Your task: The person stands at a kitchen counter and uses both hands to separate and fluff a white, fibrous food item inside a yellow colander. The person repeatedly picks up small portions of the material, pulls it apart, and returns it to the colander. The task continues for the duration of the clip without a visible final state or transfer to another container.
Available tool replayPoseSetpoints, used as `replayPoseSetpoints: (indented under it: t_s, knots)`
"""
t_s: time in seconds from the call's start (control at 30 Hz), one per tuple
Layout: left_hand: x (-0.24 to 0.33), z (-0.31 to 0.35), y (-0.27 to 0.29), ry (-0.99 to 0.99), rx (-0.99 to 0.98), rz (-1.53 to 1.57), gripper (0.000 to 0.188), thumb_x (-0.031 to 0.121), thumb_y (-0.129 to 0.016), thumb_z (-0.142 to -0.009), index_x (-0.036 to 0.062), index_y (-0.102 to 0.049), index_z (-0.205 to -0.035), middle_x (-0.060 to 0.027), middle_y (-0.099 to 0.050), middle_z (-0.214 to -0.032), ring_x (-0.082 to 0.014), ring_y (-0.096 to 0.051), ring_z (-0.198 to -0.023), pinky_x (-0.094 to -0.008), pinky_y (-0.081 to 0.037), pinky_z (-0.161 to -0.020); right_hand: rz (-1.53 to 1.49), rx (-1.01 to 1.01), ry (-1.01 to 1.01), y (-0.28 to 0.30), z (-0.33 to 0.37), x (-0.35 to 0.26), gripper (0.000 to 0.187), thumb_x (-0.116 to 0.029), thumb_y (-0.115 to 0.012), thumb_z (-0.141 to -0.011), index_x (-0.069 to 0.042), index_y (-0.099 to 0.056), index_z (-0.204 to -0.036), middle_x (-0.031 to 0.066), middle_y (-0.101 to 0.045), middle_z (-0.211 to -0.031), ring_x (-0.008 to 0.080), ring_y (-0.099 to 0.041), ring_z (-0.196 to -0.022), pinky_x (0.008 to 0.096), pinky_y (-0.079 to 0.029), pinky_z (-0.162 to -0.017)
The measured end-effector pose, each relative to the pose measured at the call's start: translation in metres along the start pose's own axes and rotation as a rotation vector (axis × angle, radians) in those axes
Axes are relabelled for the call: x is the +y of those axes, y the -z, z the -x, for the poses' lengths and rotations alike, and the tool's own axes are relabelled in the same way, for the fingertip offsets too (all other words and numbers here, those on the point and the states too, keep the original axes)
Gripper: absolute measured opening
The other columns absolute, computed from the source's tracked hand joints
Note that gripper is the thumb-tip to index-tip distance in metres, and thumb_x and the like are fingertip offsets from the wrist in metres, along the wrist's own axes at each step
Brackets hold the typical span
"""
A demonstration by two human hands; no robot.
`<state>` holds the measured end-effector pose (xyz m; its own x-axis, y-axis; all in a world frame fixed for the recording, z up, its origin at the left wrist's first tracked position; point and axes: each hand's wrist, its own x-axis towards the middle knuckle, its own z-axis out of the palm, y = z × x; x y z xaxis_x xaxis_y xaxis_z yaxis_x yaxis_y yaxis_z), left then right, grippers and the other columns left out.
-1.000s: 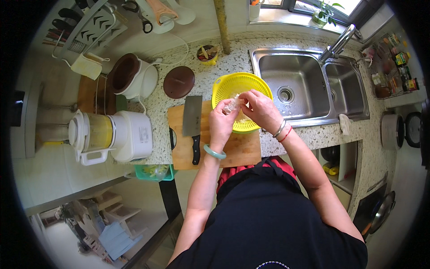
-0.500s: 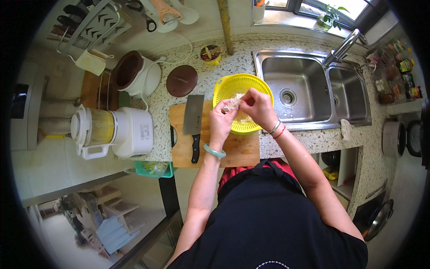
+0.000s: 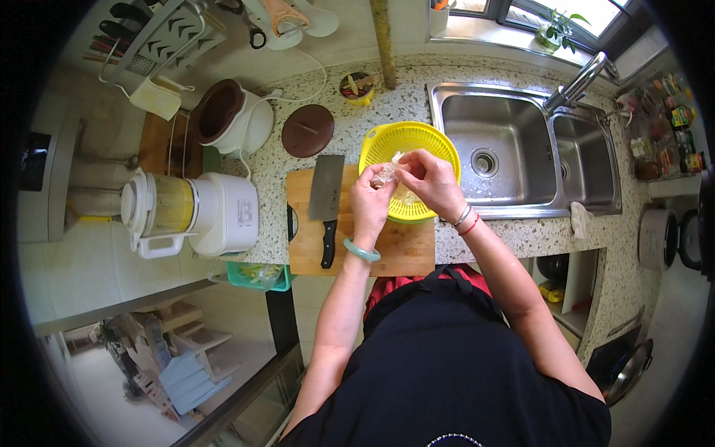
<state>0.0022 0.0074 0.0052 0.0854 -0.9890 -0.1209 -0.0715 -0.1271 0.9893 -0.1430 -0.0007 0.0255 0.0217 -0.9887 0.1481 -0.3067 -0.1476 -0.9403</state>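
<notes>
A pale, frilly clump that looks like white fungus (image 3: 383,176) is held in my left hand (image 3: 368,200), its fingers curled round it. My right hand (image 3: 433,183) pinches at the clump's edge with thumb and forefinger. Both hands are over a yellow colander basket (image 3: 406,134), where more pale bits (image 3: 407,197) lie, partly hidden by my fingers. The basket overlaps the right far corner of a wooden cutting board (image 3: 402,249). A cleaver (image 3: 326,195) with a black handle lies flat on the board, left of my left hand.
Right of the basket is a steel double sink (image 3: 500,134) with a faucet (image 3: 577,83). Behind the board lie a brown lid (image 3: 307,130) and a small yellow bowl (image 3: 356,88). A white pot with a brown liner (image 3: 249,127) and a blender (image 3: 227,214) stand to the left.
The view has shifted slightly, so the scene sits a little further right. My right fingers have moved slightly against the clump; my left hand keeps its hold.
</notes>
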Motion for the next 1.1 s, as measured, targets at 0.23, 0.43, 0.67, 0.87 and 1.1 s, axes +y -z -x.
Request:
replayPoseSetpoints:
  t_s: [0.23,0.43,0.67,0.87,1.1]
  knots:
    - [0.008,0.004,-0.005,-0.068,0.013,-0.043,0.02,0.003,-0.069,-0.082,-0.0007,-0.064,-0.1,-0.0033,-0.068,-0.087,-0.0061,-0.06,-0.075,-0.0225,-0.05,-0.068,0.121,0.063,0.12,-0.004,-0.002,0.006,0.013,-0.006,-0.068,-0.075,0.002,-0.058,-0.077,0.0159,-0.064,-0.072,0.0287,-0.065,-0.065,0.0339,-0.052,-0.06]
    - [0.002,0.002,-0.003,-0.017,0.007,0.03,0.021,0.004,-0.069,-0.081,-0.0004,-0.063,-0.101,-0.0036,-0.068,-0.087,-0.0065,-0.06,-0.074,-0.0223,-0.049,-0.067,0.095,0.067,0.044,-0.006,-0.001,0.014,0.012,-0.005,-0.068,-0.075,0.002,-0.058,-0.078,0.0139,-0.065,-0.071,0.0224,-0.065,-0.063,0.0313,-0.052,-0.059]
    - [0.011,0.003,-0.005,-0.046,0.057,-0.092,0.021,0.006,-0.071,-0.081,-0.0001,-0.063,-0.099,-0.0059,-0.069,-0.085,-0.0076,-0.061,-0.073,-0.0239,-0.05,-0.065,-0.258,-0.017,-0.19,-0.004,-0.004,0.017,0.019,-0.013,-0.068,-0.081,0.003,-0.063,-0.089,0.0089,-0.067,-0.074,0.0126,-0.064,-0.066,0.0265,-0.052,-0.062]
    - [0.015,0.005,-0.009,-0.134,0.075,-0.141,0.022,0.006,-0.072,-0.08,0.0007,-0.064,-0.1,-0.0031,-0.068,-0.087,-0.0057,-0.059,-0.076,-0.0225,-0.049,-0.067,-0.098,0.062,-0.093,-0.008,-0.006,0.012,0.015,-0.011,-0.068,-0.077,0.002,-0.062,-0.082,0.012,-0.067,-0.072,0.0164,-0.066,-0.066,0.0288,-0.052,-0.062]
    - [0.007,0.003,-0.008,-0.094,0.037,-0.081,0.019,0.004,-0.069,-0.081,0.0002,-0.063,-0.1,-0.0065,-0.069,-0.085,-0.009,-0.063,-0.074,-0.0243,-0.051,-0.066,0.034,0.1,-0.051,-0.007,-0.006,0.007,0.013,-0.008,-0.067,-0.076,0.002,-0.059,-0.077,0.0112,-0.065,-0.068,0.0154,-0.064,-0.061,0.0283,-0.051,-0.058]
